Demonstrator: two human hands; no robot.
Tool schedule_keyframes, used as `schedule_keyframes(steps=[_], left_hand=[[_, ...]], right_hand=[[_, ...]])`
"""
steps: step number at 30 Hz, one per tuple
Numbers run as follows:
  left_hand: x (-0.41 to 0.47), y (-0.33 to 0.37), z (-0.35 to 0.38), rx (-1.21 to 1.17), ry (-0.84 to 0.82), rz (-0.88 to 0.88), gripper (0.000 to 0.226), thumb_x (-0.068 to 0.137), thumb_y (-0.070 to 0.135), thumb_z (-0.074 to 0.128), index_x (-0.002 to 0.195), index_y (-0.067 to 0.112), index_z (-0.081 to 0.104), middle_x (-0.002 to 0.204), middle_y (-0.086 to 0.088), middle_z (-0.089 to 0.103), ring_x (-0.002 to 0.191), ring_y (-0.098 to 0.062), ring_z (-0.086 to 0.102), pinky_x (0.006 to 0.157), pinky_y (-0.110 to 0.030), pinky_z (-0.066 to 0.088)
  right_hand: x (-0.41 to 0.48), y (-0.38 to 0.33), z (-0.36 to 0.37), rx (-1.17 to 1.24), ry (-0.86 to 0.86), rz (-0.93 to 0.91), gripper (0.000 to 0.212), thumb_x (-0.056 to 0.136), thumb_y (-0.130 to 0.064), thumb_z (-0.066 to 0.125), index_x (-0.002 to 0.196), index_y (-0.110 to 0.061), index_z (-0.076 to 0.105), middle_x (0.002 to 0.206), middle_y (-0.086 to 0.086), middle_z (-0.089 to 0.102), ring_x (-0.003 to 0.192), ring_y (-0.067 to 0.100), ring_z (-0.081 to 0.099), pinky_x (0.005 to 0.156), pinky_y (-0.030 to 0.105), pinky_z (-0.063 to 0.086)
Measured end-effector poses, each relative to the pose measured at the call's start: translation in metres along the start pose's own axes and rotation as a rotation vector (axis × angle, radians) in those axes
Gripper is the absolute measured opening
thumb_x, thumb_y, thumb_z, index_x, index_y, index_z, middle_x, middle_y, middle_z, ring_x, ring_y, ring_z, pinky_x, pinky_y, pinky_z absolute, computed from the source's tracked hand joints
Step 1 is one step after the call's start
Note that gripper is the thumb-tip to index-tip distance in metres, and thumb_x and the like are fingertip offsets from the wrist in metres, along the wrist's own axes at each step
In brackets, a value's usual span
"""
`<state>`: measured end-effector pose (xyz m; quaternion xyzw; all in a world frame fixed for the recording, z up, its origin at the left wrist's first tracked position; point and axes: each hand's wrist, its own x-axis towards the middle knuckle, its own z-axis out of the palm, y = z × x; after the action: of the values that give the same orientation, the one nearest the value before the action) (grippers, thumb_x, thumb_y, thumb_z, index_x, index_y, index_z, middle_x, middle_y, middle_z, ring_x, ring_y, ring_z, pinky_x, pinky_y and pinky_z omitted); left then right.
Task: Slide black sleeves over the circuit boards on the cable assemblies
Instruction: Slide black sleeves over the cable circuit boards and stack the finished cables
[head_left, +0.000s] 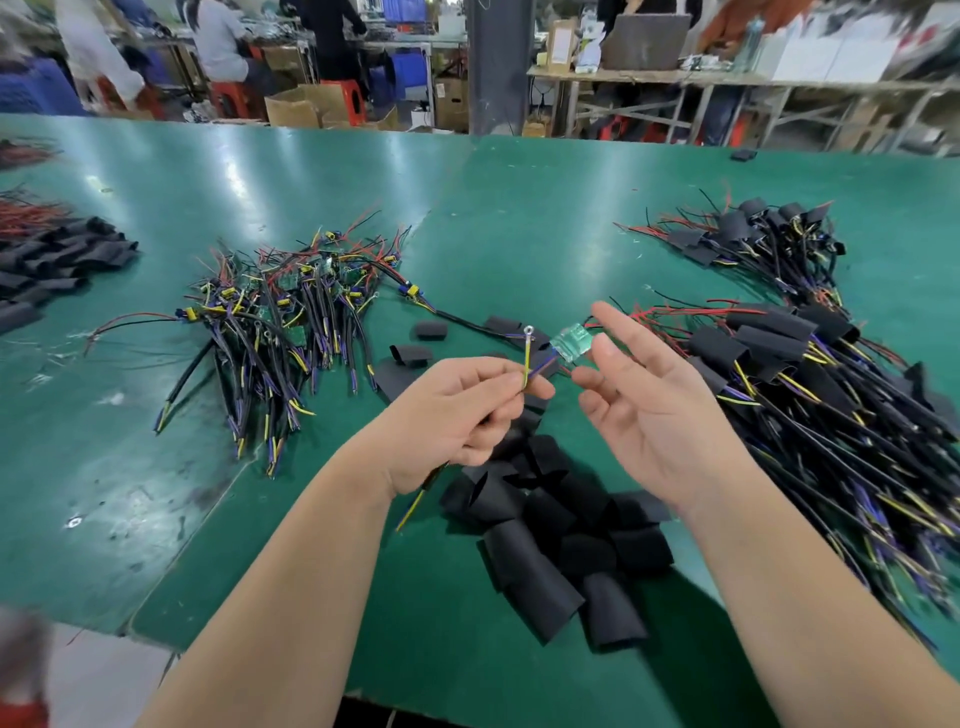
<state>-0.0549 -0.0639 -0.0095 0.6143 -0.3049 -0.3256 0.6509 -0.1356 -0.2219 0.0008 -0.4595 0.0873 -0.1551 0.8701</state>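
My left hand (457, 410) pinches the yellow and purple wires of a cable assembly (527, 358) above the green table. Its bare green circuit board (571, 340) hangs just past my fingers, slightly blurred. My right hand (644, 405) is beside the board with fingers spread and relaxed, its fingertips close to the board's right edge; it holds nothing. A heap of loose black sleeves (561, 535) lies on the table under and in front of both hands.
A tangle of unsleeved cable assemblies (291, 312) lies at the left centre. Sleeved assemblies (810, 395) are piled at the right, more (753, 234) at the far right back. Another sleeve pile (47, 265) sits at the left edge. People work at benches behind the green table (156, 415).
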Motion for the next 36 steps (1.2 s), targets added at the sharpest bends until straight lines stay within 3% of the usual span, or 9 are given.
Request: schedule_keyframes(steps=[4, 9, 13, 16, 24, 27, 31, 34, 36], left_hand=[[0.001, -0.003, 0.002, 0.268, 0.080, 0.067, 0.036, 0.101, 0.028, 0.042, 0.075, 0.021, 0.066, 0.052, 0.012, 0.033, 0.042, -0.005, 0.022, 0.040, -0.017, 0.018], [0.008, -0.013, 0.001, 0.546, 0.373, 0.263, 0.012, 0.093, 0.017, 0.059, 0.088, 0.020, 0.070, 0.066, 0.015, 0.066, 0.049, -0.003, 0.055, 0.048, -0.017, 0.045], [0.008, -0.016, 0.006, 0.638, 0.466, 0.400, 0.015, 0.088, 0.014, 0.066, 0.100, 0.016, 0.075, 0.077, 0.025, 0.068, 0.063, 0.005, 0.062, 0.062, -0.011, 0.048], [0.007, -0.014, 0.007, 0.813, 0.458, 0.515, 0.017, 0.084, 0.019, 0.067, 0.098, 0.014, 0.076, 0.088, 0.010, 0.073, 0.080, 0.001, 0.064, 0.073, -0.014, 0.048], [0.009, -0.014, 0.004, 0.671, 0.444, 0.268, 0.006, 0.081, 0.020, 0.075, 0.086, 0.024, 0.077, 0.060, 0.024, 0.064, 0.051, 0.004, 0.056, 0.055, -0.011, 0.044], [0.007, -0.013, 0.001, 0.528, 0.410, 0.189, 0.027, 0.085, 0.012, 0.070, 0.078, 0.038, 0.069, 0.058, 0.017, 0.065, 0.046, -0.003, 0.060, 0.046, -0.018, 0.049], [0.007, -0.010, -0.004, 0.509, 0.431, 0.180, 0.019, 0.085, 0.016, 0.070, 0.078, 0.033, 0.071, 0.053, 0.002, 0.065, 0.039, -0.004, 0.050, 0.046, -0.016, 0.040], [0.007, -0.009, -0.006, 0.500, 0.473, 0.220, 0.016, 0.087, 0.013, 0.068, 0.076, 0.024, 0.072, 0.055, 0.009, 0.066, 0.042, 0.001, 0.049, 0.050, -0.013, 0.039], [0.007, -0.010, -0.010, 0.579, 0.582, 0.269, 0.019, 0.087, 0.013, 0.067, 0.072, 0.025, 0.071, 0.058, 0.019, 0.066, 0.052, 0.005, 0.056, 0.057, -0.011, 0.043]], right_hand=[[0.002, 0.005, -0.003, 0.023, 0.095, 0.007, 0.036, 0.075, -0.004, 0.066, 0.099, -0.022, 0.045, 0.071, -0.002, 0.071, 0.054, 0.012, 0.062, 0.050, 0.019, 0.048], [0.005, 0.009, -0.008, -0.160, 0.167, -0.159, 0.047, 0.079, 0.008, 0.068, 0.098, -0.023, 0.038, 0.066, -0.005, 0.069, 0.054, 0.015, 0.064, 0.049, 0.020, 0.046], [0.004, 0.011, -0.009, -0.261, 0.137, -0.249, 0.050, 0.077, -0.009, 0.076, 0.101, -0.029, 0.037, 0.078, -0.004, 0.071, 0.061, 0.020, 0.068, 0.050, 0.020, 0.046], [0.004, 0.011, -0.008, -0.392, 0.144, -0.308, 0.047, 0.078, -0.012, 0.078, 0.099, -0.029, 0.039, 0.075, -0.004, 0.071, 0.058, 0.021, 0.068, 0.052, 0.022, 0.048], [-0.002, 0.012, -0.004, -0.543, -0.028, -0.406, 0.054, 0.082, 0.014, 0.062, 0.102, -0.029, 0.037, 0.095, -0.002, 0.075, 0.071, 0.014, 0.070, 0.072, 0.022, 0.054], [-0.004, 0.015, -0.001, -0.526, -0.074, -0.424, 0.070, 0.082, 0.017, 0.060, 0.120, -0.036, 0.034, 0.105, -0.006, 0.072, 0.071, 0.013, 0.070, 0.072, 0.019, 0.053], [0.000, 0.020, -0.002, -0.315, 0.049, -0.307, 0.084, 0.082, 0.016, 0.062, 0.138, -0.033, 0.022, 0.094, 0.003, 0.073, 0.075, 0.015, 0.069, 0.068, 0.026, 0.055], [0.003, 0.022, -0.001, -0.230, 0.141, -0.133, 0.068, 0.082, 0.009, 0.066, 0.133, -0.021, 0.032, 0.081, 0.004, 0.071, 0.080, 0.018, 0.069, 0.065, 0.027, 0.052], [0.003, 0.018, -0.005, -0.542, 0.099, -0.140, 0.039, 0.081, -0.005, 0.073, 0.114, -0.011, 0.054, 0.076, -0.001, 0.069, 0.070, 0.012, 0.065, 0.062, 0.023, 0.046]])
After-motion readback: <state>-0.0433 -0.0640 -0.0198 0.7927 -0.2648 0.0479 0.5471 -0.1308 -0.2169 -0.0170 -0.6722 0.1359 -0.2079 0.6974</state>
